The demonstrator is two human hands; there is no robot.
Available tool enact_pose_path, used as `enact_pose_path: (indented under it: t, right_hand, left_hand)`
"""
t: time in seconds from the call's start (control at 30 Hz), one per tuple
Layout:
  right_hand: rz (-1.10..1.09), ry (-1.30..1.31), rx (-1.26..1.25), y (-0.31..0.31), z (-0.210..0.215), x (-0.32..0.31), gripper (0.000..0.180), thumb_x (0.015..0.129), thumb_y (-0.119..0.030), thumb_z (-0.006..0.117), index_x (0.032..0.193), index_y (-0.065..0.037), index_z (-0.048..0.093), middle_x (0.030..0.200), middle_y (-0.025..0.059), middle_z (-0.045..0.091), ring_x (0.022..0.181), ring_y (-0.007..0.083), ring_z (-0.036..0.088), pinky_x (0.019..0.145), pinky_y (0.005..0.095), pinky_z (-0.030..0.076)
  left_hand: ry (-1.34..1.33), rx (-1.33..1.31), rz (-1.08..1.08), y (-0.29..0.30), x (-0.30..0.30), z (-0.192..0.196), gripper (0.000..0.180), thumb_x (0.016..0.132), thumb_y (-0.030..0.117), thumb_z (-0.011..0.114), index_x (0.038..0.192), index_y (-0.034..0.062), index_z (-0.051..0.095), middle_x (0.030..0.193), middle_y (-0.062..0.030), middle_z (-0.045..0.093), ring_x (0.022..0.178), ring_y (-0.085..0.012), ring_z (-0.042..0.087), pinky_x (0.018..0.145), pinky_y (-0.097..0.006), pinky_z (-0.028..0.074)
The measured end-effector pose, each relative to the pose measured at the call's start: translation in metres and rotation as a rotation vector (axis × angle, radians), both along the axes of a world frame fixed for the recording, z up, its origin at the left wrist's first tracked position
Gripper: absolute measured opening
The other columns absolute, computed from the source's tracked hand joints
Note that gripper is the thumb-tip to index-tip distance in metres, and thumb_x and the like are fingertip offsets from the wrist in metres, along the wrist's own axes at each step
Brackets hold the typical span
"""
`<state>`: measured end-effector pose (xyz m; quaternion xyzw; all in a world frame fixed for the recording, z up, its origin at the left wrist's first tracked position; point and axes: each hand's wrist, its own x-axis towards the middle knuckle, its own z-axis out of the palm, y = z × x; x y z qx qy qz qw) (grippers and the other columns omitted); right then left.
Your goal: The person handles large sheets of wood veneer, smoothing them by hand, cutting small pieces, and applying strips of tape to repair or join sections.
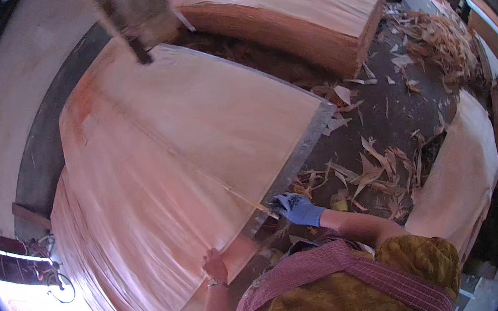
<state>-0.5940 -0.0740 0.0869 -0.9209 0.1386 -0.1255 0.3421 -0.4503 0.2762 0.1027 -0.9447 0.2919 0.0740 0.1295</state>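
Thin wood veneer sheets [140,188] lie in a wide, rippled stack in front of me. My bare left hand [214,267] grips the near edge of a sheet, its fingers curled over the border. In a blue-grey glove, my right hand [297,208] closes around the near end of a long thin wooden stick [228,188]. The stick runs diagonally away across the veneer, along the border of a smoother, paler sheet [225,114]. Under that sheet, a grey table edge [304,148] shows on the right. The glove hides the stick's very end.
A tall stack of veneer [287,18] stands at the back. Torn scraps [377,170] litter the dark floor on the right, with a bigger heap [442,45] farther off. A rolled or bent sheet [457,159] rises at my right. A blurred post-like object [140,19] hangs over the far end.
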Motion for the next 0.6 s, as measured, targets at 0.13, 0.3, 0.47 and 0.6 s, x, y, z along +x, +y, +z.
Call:
enact_pose_path:
  t: [0.13, 0.3, 0.47, 0.6]
  right_hand:
    - [-0.030, 0.165, 0.140, -0.072, -0.011, -0.076, 0.036, 0.094, -0.035, 0.055, 0.116, -0.006, 0.060, 0.096, 0.0208, 0.067, 0.090, 0.0407, 0.065, 0.078, 0.0494, 0.051]
    - [-0.156, 0.304, 0.268, -0.182, -0.043, -0.195, 0.034, 0.097, -0.041, 0.052, 0.108, -0.011, 0.064, 0.102, 0.0171, 0.068, 0.096, 0.0393, 0.065, 0.082, 0.0501, 0.050]
    - [-0.227, 0.428, 0.297, -0.289, -0.053, -0.268, 0.034, 0.095, -0.041, 0.054, 0.102, -0.010, 0.066, 0.099, 0.0162, 0.068, 0.094, 0.0384, 0.065, 0.077, 0.0495, 0.051]
    - [-0.290, 0.458, 0.232, -0.373, -0.076, -0.267, 0.031, 0.094, -0.039, 0.057, 0.101, -0.010, 0.066, 0.098, 0.0170, 0.068, 0.093, 0.0387, 0.065, 0.078, 0.0496, 0.051]
  left_hand:
    - [0.021, -0.128, 0.078, 0.019, 0.003, -0.008, 0.037, 0.082, 0.007, 0.057, 0.119, 0.0070, 0.058, 0.118, -0.0121, 0.059, 0.103, -0.0351, 0.060, 0.082, -0.048, 0.051]
    - [-0.154, -0.327, 0.424, -0.108, -0.042, 0.010, 0.049, 0.078, 0.004, 0.058, 0.126, 0.0024, 0.054, 0.118, -0.0203, 0.057, 0.110, -0.0390, 0.055, 0.098, -0.049, 0.044]
    - [-0.105, -0.364, 0.168, -0.256, -0.059, 0.020, 0.051, 0.080, 0.010, 0.059, 0.130, 0.0028, 0.051, 0.126, -0.0207, 0.054, 0.116, -0.0381, 0.054, 0.097, -0.049, 0.044]
    - [0.062, -0.397, 0.094, -0.387, -0.055, 0.035, 0.056, 0.083, 0.017, 0.062, 0.136, 0.0065, 0.047, 0.130, -0.0199, 0.053, 0.119, -0.0372, 0.052, 0.100, -0.049, 0.041]
